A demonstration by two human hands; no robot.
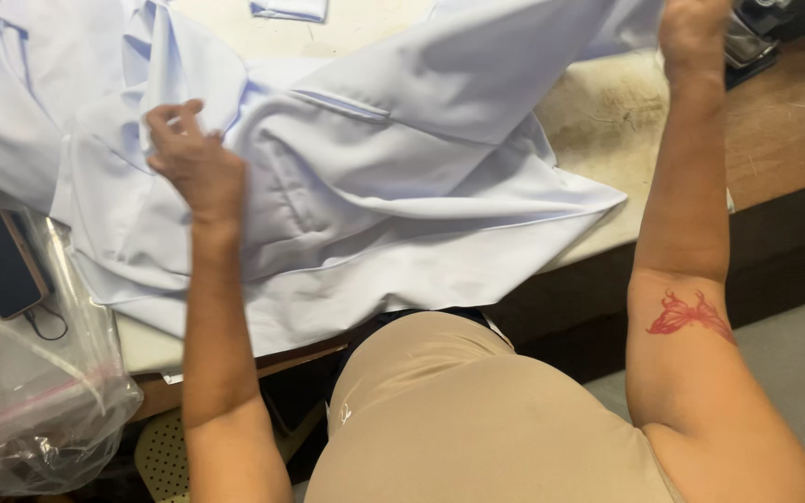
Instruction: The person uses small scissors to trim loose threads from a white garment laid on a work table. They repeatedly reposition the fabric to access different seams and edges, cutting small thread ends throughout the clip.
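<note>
A pale blue-white garment (pixel 393 177) with a welt pocket lies spread and rumpled over a padded work table (pixel 607 121). My left hand (pixel 193 154) pinches a fold of the fabric at the left side. My right hand (pixel 691 33) is raised at the top right edge of the view and grips the cloth there, lifting it off the table. Its fingers are partly cut off by the frame.
A dark phone (pixel 2 263) with a cord lies at the left on a crumpled clear plastic bag (pixel 30 391). A wooden bench surface (pixel 784 121) runs at the right, with a dark metal object (pixel 752 37) at its top. Grey floor (pixel 794 363) is below.
</note>
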